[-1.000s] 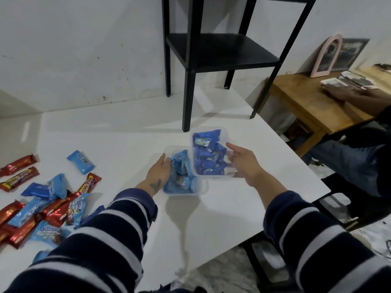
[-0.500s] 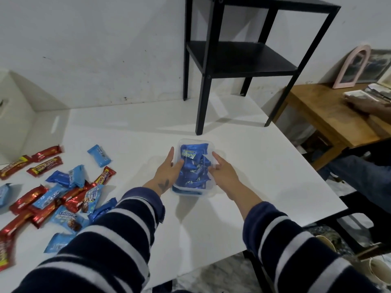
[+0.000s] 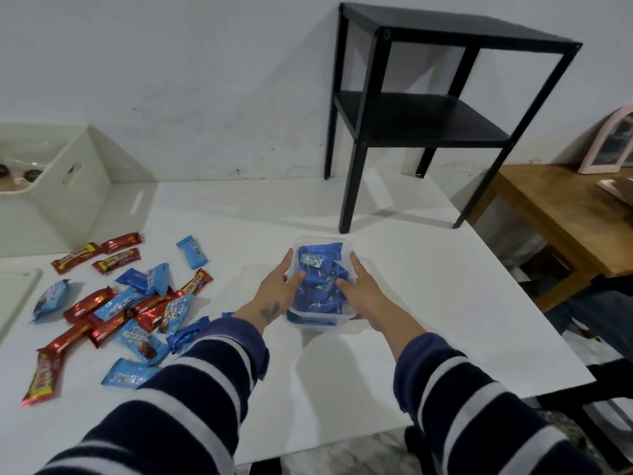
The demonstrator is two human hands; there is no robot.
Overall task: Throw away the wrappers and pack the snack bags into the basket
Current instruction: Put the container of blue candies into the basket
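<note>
Both hands clasp one clear tub (image 3: 320, 317) of blue packets (image 3: 320, 269) on the white table (image 3: 428, 303): the left hand (image 3: 274, 296) wraps its left wall, thumb hooked over the rim, and the right hand (image 3: 363, 293) wraps the right wall, thumb also inside. Through the clear wall a second tub seems to sit under the first, so the tubs look stacked. Most of the job looks undone: a loose heap of red and blue snacks (image 3: 130, 310) lies well to the left of the left hand, and the white basket (image 3: 58, 186) stands far off beyond that heap, holding none of them that I can see. A second ago the hands held two tubs side by side; half a second ago they were already together. The view now takes in the basket.
</note>
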